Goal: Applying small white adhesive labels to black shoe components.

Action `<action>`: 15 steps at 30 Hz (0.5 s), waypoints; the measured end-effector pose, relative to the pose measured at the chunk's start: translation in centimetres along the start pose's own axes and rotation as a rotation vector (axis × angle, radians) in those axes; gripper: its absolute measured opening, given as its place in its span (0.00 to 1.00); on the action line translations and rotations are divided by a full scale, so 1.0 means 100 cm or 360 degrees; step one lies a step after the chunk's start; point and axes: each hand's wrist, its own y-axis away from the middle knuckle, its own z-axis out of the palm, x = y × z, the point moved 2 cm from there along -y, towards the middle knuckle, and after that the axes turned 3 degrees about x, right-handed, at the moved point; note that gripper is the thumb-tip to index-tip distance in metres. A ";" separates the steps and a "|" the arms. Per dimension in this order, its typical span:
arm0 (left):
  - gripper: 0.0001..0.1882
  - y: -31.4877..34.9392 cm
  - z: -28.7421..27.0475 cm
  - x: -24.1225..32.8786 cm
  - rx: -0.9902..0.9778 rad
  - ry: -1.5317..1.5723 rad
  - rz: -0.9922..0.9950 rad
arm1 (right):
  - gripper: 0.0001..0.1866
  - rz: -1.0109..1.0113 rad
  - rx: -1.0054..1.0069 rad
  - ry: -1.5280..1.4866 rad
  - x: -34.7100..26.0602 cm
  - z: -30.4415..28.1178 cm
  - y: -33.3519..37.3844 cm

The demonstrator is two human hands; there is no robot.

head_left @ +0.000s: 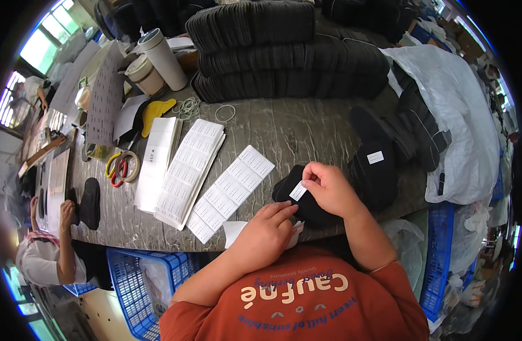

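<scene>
A small white label (297, 191) is pinched between the thumb and finger of my right hand (332, 187), against a black insole (313, 213) near the table's front edge. My left hand (265, 234) is closed over a piece of white paper (233, 231), which shows on both sides of it, and its fingertips touch the insole's left side. How firmly it grips the paper is hidden. To the left lies a printed label sheet (232, 192). On the right, a pile of black insoles (375, 184) carries a white label (375, 157) on top.
Stacked black insoles (289, 62) line the back. Leftward are label sheets (190, 165), scissors (120, 170), a tape roll (131, 166), rubber bands (187, 108) and a tumbler (163, 59). White plastic (460, 113) covers the right side. Blue baskets (127, 284) stand below; a co-worker (48, 256) sits left.
</scene>
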 end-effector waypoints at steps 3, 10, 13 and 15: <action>0.07 0.000 0.000 -0.001 -0.0004 0.0011 -0.0006 | 0.04 0.0026 0.0020 0.0073 0.002 0.003 -0.001; 0.07 -0.002 0.000 0.000 0.0017 0.0041 0.0010 | 0.05 0.0034 0.0052 0.0248 0.004 0.003 -0.002; 0.07 -0.007 0.000 0.001 0.0026 0.0024 -0.0008 | 0.05 0.0012 0.0070 0.0269 0.004 0.004 -0.002; 0.08 -0.009 0.001 0.000 -0.0035 -0.0059 0.0012 | 0.05 -0.0009 0.0080 0.0284 0.002 0.005 -0.002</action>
